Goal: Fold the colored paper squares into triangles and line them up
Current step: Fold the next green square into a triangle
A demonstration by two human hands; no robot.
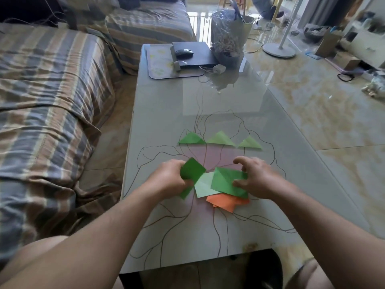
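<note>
Folded green paper triangles, three of them, lie in a row across the middle of the glossy grey table (166, 105): a darker green one (191, 139) on the left, a pale green one (220, 139) in the middle and another green one (249, 143) on the right, each with its apex pointing away from the person and its long edge running left to right, neighbouring corners touching or nearly so. Nearer the person, the left hand (169, 180) pinches a dark green paper square (192, 172), tilted so one corner points away. The right hand (253, 178) has its thumb pressed on a second dark green sheet (227, 181), the other fingers curled and spread above it. Beneath lie a pale green sheet (205, 187) and orange paper sheets (226, 202). At the table's far end a black computer mouse (184, 52) rests on a black laptop (192, 54); its small white label is too blurred to read.
</note>
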